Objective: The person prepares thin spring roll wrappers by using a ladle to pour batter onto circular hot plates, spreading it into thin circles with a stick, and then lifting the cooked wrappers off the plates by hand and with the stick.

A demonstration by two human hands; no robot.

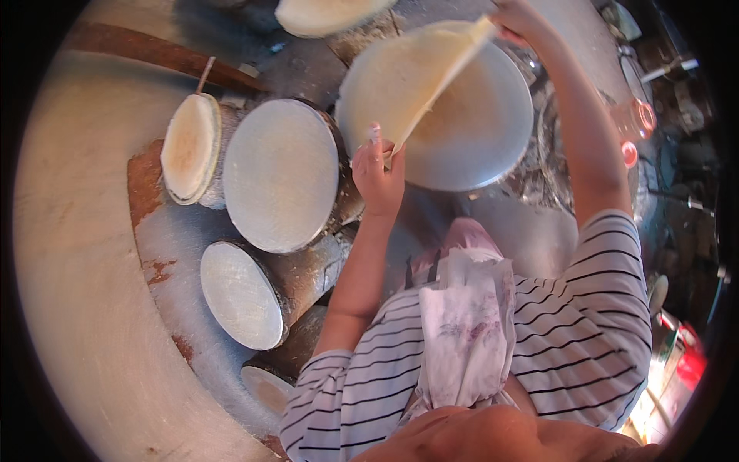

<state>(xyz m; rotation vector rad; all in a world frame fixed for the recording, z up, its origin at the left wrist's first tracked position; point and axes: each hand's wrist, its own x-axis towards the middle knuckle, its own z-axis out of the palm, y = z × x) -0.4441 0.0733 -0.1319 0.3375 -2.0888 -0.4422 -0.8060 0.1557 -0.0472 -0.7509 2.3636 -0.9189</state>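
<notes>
A broad, thin sheet of pale flatbread point(398, 75) lies partly over a large round metal griddle point(493, 121) in front of me. Its near right edge is lifted into a taut, straight fold. My left hand point(378, 179) pinches the near end of that edge at the griddle's front left, one finger sticking up. At the far right, my right hand point(515, 23) grips the other end, and its fingers are partly hidden. Under the raised edge, the griddle surface shows a brownish patch.
Several round plates, one large point(282, 176) and one smaller point(242, 295), stand on supports to the left. A stack of round flatbreads point(189, 149) is beyond them. Another pale round point(332, 14) lies at the far side. A pink translucent container point(635, 120) stands to the right.
</notes>
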